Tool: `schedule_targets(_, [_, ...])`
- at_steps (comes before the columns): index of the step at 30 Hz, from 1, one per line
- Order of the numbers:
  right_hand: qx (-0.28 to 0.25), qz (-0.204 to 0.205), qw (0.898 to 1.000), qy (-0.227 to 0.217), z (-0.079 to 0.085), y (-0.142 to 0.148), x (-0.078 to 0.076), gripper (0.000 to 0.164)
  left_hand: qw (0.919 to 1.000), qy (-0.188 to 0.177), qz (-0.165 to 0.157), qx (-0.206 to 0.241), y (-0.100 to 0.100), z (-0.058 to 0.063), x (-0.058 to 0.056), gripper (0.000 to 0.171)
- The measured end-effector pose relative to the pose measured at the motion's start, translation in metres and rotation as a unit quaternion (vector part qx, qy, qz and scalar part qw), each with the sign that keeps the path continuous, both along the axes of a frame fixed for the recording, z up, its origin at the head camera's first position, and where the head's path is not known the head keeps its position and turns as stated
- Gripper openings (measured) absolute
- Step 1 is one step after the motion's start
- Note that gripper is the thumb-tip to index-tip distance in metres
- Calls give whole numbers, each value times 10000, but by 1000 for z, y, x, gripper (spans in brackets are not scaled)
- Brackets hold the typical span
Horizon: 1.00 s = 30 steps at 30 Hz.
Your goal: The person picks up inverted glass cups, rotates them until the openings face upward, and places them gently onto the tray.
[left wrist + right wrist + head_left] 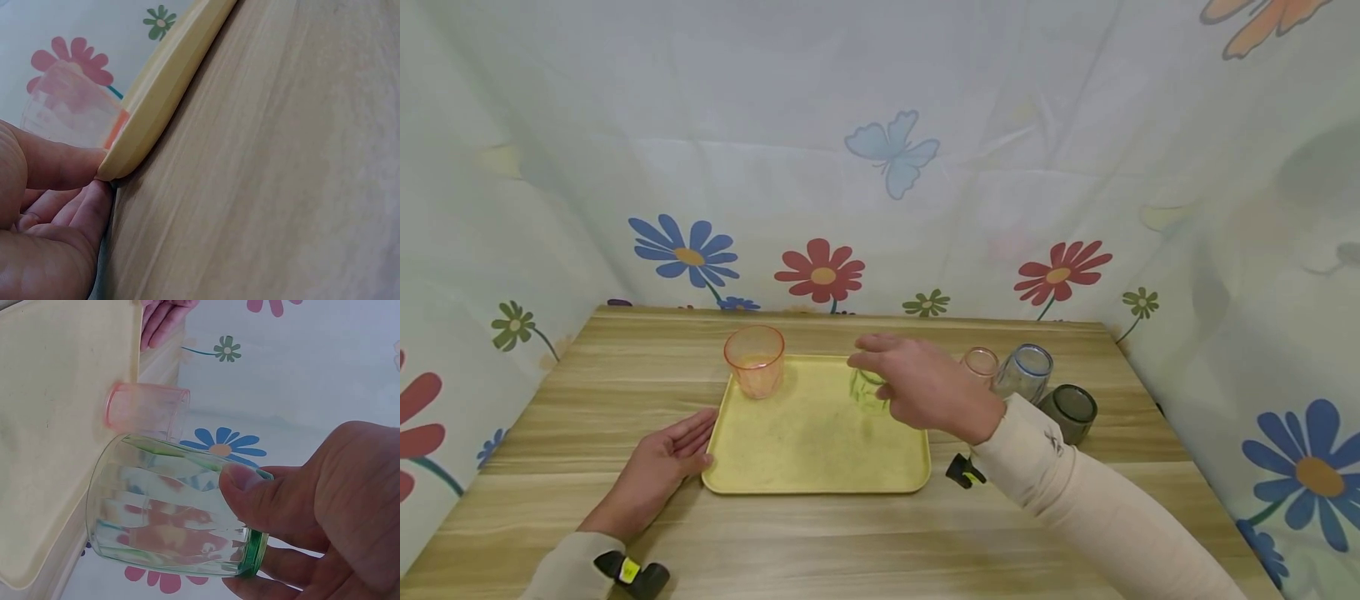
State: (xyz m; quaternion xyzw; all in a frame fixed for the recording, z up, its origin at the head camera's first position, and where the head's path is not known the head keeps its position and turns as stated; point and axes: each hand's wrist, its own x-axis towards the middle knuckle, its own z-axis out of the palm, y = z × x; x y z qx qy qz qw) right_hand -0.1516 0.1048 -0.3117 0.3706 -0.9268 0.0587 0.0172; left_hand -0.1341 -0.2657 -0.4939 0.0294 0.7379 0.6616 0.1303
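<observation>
My right hand [925, 383] holds a green-tinted clear glass [175, 506], thumb and fingers around its thick green base. The glass is upside down, its wide mouth facing the yellow tray [812, 450]. In the head view it is partly hidden by the hand, over the tray's right half. An orange-tinted glass [755, 367] stands upright at the tray's far left corner. At the tray's left edge, my left hand [662, 462] lies with fingers fairly straight, and its thumb [69, 167] touches the tray's rim.
To the right of the tray, behind the right forearm, are a pinkish glass [981, 364], a blue-rimmed glass [1025, 372] and a dark grey glass [1070, 414]. A flower-printed curtain [895, 233] encloses the wooden table [820, 542] at the back and sides.
</observation>
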Motion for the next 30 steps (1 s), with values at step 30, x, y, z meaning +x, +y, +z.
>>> schedule_targets(30, [12, 234, 9996, 123, 2, -9, -6, 49, 9999, -23, 59, -120, 2, 2, 1, 76])
